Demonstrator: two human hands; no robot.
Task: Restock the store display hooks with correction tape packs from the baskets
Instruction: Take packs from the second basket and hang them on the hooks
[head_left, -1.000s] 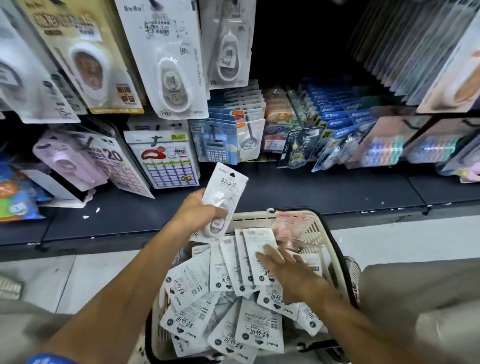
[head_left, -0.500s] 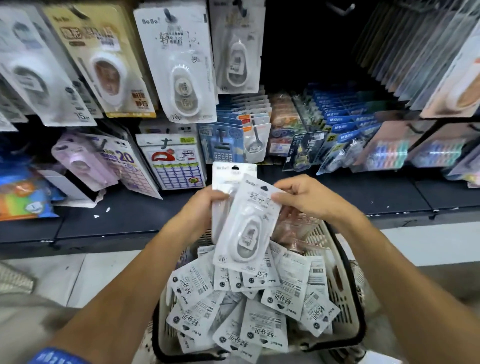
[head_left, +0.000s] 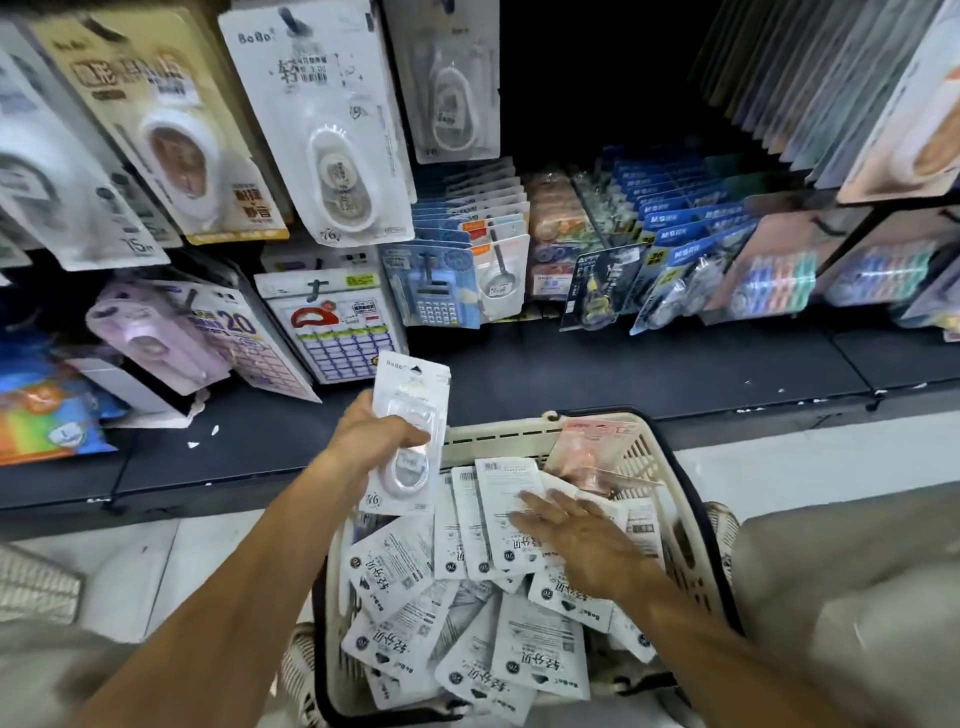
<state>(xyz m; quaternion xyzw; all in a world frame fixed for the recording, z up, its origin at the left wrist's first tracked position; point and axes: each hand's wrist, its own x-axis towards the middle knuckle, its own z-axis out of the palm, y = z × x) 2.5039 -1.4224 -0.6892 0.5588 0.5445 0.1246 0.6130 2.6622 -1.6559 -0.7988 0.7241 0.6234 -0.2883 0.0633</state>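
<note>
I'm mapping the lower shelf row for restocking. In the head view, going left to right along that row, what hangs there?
Purple correction tape pack → "20" card pack → red-and-grid label pack → calculator pack → blue M&G packs → coloured tape-roll packs.

This is a stationery aisle in a shop. Carded correction tape packs (head_left: 332, 150) hang in rows on display hooks, with blister-packed calculators (head_left: 434, 291) and blue-carded M&G stationery packs (head_left: 675, 228) racked behind one another. A dark shelf (head_left: 623, 374) runs beneath them, and a cream shopping basket (head_left: 691, 525) full of identical packs stands on the tiled floor (head_left: 779, 457).
</note>
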